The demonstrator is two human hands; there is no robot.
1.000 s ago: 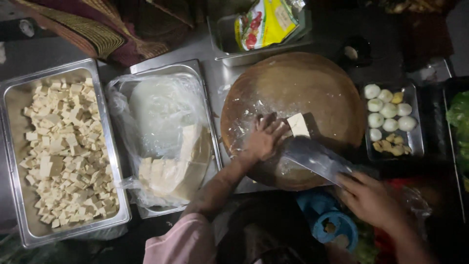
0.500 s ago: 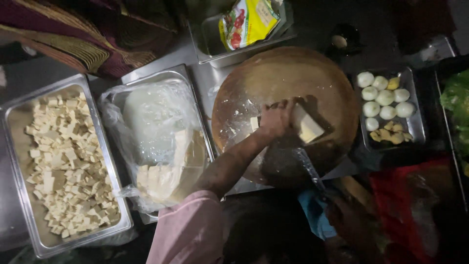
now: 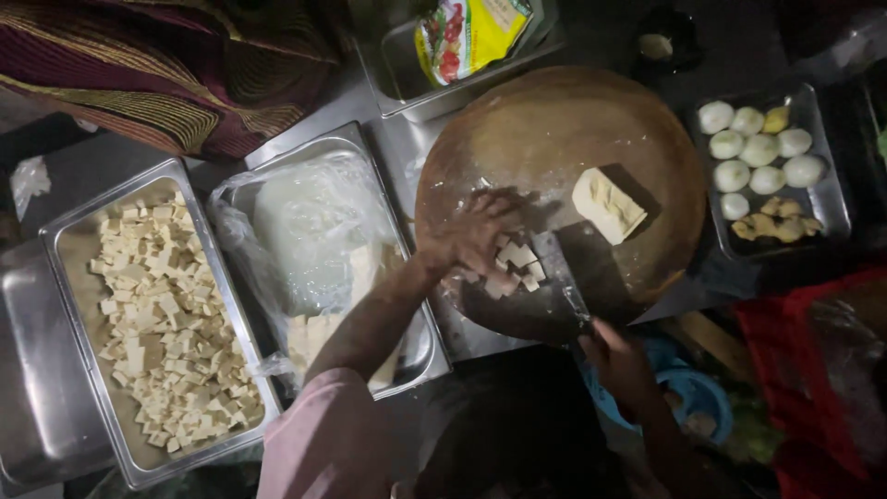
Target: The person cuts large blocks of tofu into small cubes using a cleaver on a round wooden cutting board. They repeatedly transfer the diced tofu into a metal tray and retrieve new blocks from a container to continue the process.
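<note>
Nearest the camera, the right hand (image 3: 621, 362) is closing around the handle of a cleaver (image 3: 577, 277), whose broad dark blade is lying low across the near part of the round wooden chopping board (image 3: 564, 120). Just beside the blade, the left hand (image 3: 473, 236) is pressing down flat, fingers spread, on a small heap of pale tofu cubes (image 3: 514, 263), touching them; the forearm is reaching in from the lower left in a pink sleeve (image 3: 323, 444). The two hands are sitting apart, with the blade between them.

To the left, a steel tray (image 3: 60, 277) is holding a thick layer of cut tofu pieces (image 3: 157, 323). Next to it, a second steel tray (image 3: 346, 148) is lined with a clear plastic bag (image 3: 305, 231), and pale uncut slabs are showing inside it near the forearm.

Further back on the board, an uncut tofu block (image 3: 607, 203) is lying well clear of the cubes. To the right, a small steel tray (image 3: 822, 199) is carrying white peeled eggs (image 3: 753, 152) and a few yellowish bits. At the far edge, another steel container (image 3: 397, 65) is holding a yellow and green packet (image 3: 467, 32), and striped fabric (image 3: 176, 65) is lying at the top left.
</note>
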